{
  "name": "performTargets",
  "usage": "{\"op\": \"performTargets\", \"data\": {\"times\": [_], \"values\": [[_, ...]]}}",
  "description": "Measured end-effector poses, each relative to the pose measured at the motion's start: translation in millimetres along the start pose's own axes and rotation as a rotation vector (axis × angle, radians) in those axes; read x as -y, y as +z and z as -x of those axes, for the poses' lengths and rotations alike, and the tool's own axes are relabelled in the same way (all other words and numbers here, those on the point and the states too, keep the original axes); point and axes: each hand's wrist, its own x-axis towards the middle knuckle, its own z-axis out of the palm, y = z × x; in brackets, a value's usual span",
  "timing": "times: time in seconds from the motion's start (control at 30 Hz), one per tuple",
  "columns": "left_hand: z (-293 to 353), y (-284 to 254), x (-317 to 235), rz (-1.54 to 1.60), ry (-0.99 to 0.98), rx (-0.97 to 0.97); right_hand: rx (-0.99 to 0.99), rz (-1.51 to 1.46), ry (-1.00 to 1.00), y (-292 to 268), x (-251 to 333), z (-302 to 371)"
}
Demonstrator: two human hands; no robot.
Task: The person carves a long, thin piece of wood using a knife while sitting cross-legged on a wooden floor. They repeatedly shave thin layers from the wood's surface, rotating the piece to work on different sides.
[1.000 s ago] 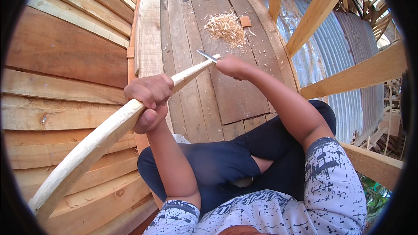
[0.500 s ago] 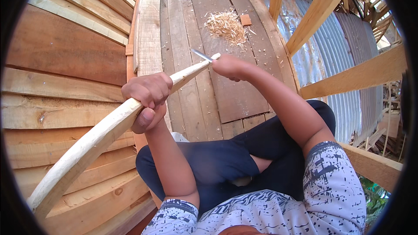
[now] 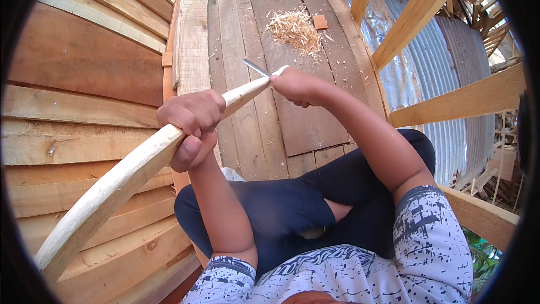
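Note:
A long pale wooden pole (image 3: 118, 174), its surface whittled, runs from the lower left up toward the middle. My left hand (image 3: 191, 126) is closed around it partway along, with the fingers over the top. Close to the pole's far end, my right hand (image 3: 296, 85) grips a knife (image 3: 256, 67); its handle is hidden in the fist. The narrow metal blade points up and left, lying across the pole near its tip. Whether the edge is biting into the wood cannot be made out.
Beyond my right hand, a heap of wood shavings (image 3: 293, 29) lies on the plank floor (image 3: 306, 118) beside a small flat wooden piece (image 3: 320, 22). A board wall (image 3: 84, 104) rises at left. Timber rails (image 3: 455, 98) and corrugated metal sheets (image 3: 410, 50) stand at right.
The knife blade has tilted slightly and its tip sits a little further up and left. My right hand has shifted very slightly; my left hand keeps its grip on the pole.

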Motion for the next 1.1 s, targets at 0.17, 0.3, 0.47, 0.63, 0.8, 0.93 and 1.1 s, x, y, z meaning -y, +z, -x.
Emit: {"op": "performTargets", "data": {"times": [0.17,0.3,0.47,0.63,0.8,0.93,1.1], "values": [[1,7,-6,0.032,0.007,-0.040,-0.080,0.100,-0.039,6,9,14],[-4,13,-2,-0.009,-0.008,-0.026,-0.066,0.068,0.008,-4,-8,-2],[-6,9,-2,-0.005,-0.016,0.021,-0.039,0.120,-0.082,4,11,13],[-4,6,-2,-0.009,-0.001,-0.004,-0.061,0.060,0.056,-8,-4,11],[-1,7,-2,-0.034,-0.004,0.006,0.018,0.150,0.032,-14,5,17],[-7,9,0,-0.032,-0.006,0.020,-0.051,0.049,-0.005,-11,2,15],[-2,14,2,-0.041,-0.004,-0.005,-0.043,0.117,0.031,-15,-4,13]]}}
